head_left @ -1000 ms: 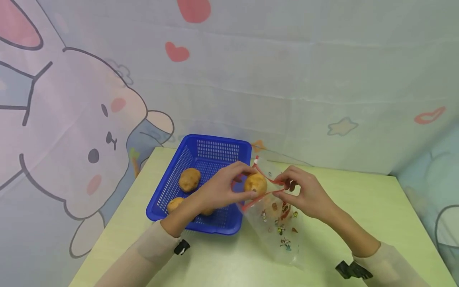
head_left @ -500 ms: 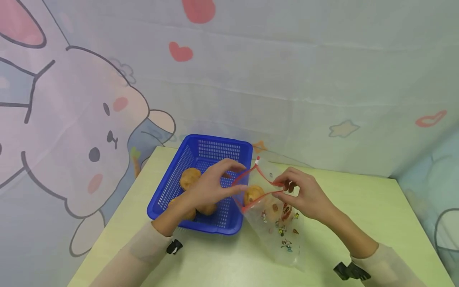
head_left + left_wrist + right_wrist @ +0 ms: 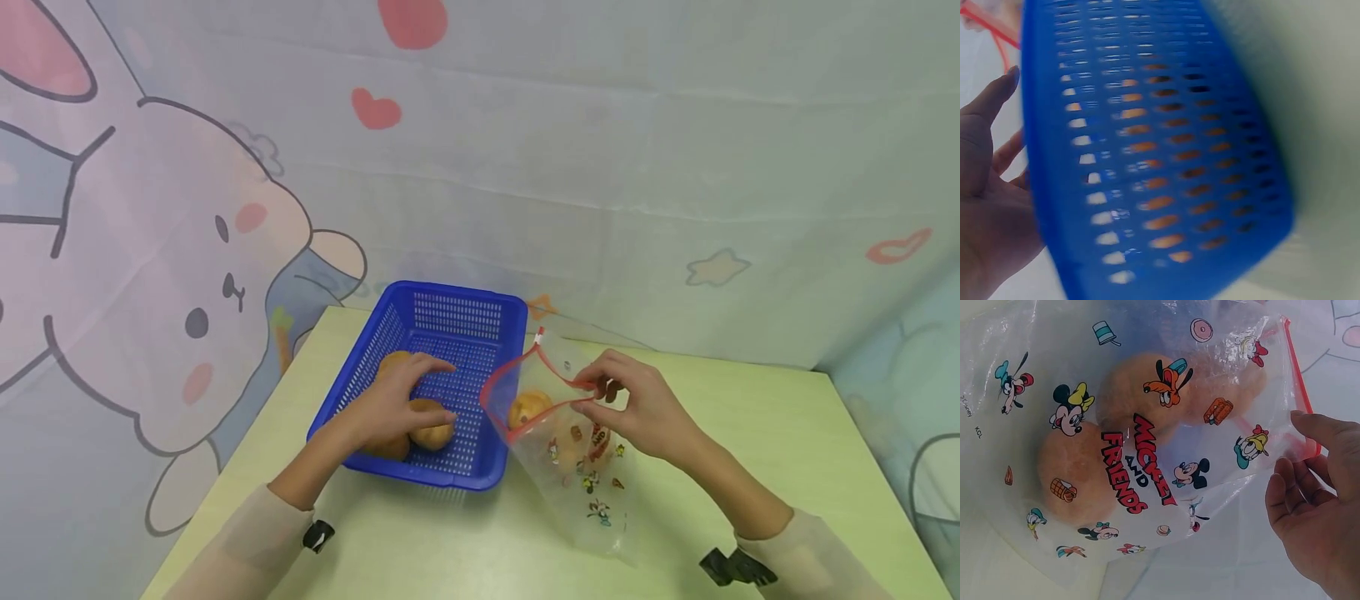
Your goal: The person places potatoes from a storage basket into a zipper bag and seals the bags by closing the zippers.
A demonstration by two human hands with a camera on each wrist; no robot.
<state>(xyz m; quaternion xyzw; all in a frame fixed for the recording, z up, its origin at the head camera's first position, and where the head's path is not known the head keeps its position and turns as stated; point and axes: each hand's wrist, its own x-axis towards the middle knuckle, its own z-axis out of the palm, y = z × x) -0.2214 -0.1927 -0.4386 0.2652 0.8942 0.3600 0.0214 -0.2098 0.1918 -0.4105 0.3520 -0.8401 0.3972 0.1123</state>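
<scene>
My left hand (image 3: pixel 386 408) hovers over the blue plastic basket (image 3: pixel 489 479), thumb and fingers spread apart and holding nothing. Below it lie potatoes: one (image 3: pixel 432 435) beside the thumb, another (image 3: pixel 394 362) partly behind the fingers, a third (image 3: pixel 388 449) partly under the wrist. My right hand (image 3: pixel 633 404) pinches the red zip edge of a clear printed zip bag (image 3: pixel 600 525), whose mouth gapes toward the basket. Just inside the mouth sits a potato (image 3: pixel 529 407). Through the bag's film, the right wrist view shows more potatoes (image 3: pixel 1075 481) lower down.
The basket's slotted side wall (image 3: pixel 1166 150) fills much of the left wrist view, with potato colour showing through the slots. Basket and bag are side by side on a pale green table (image 3: pixel 750 433). A printed cloth backdrop (image 3: pixel 637 167) stands behind.
My left hand has let go of a potato at the bag's mouth, and that potato has dropped inside. The hand has then moved left over the basket. My right hand keeps its pinch.
</scene>
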